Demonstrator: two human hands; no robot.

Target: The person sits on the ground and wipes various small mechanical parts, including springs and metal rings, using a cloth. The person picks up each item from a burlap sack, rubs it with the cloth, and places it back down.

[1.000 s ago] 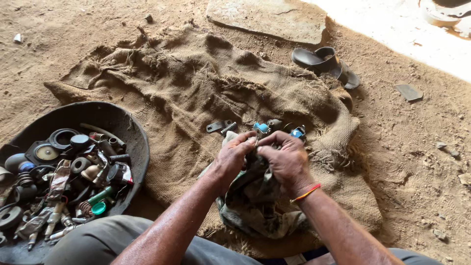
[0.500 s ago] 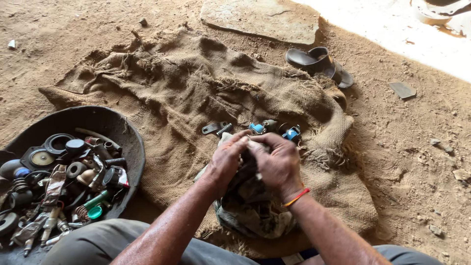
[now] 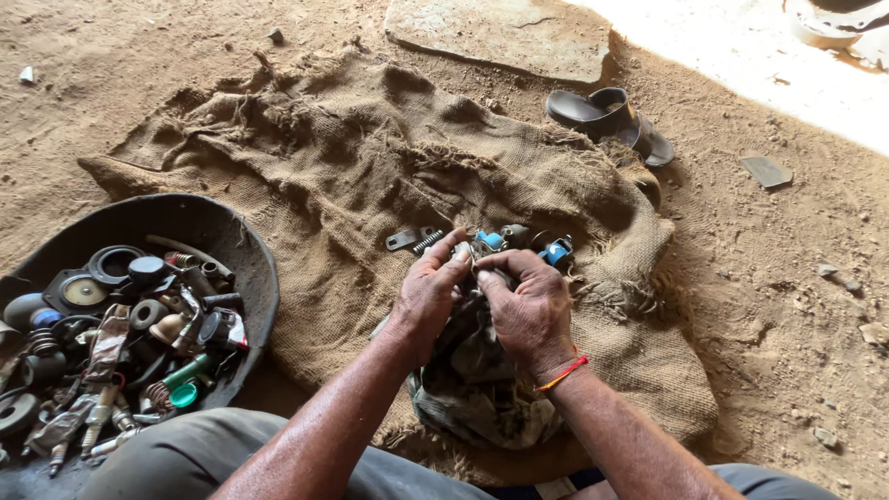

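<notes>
Left hand point(image 3: 428, 294) and right hand point(image 3: 528, 310), fingertips pinched together on a small metal part point(image 3: 464, 253) above the rag point(image 3: 482, 389); part mostly hidden, long axis and heading unreadable. Burlap point(image 3: 352, 176) beneath.

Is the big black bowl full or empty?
Full. The black bowl beside the left hand is heaped with small parts: rings, springs, caps and a green piece, covering its bottom.
</notes>
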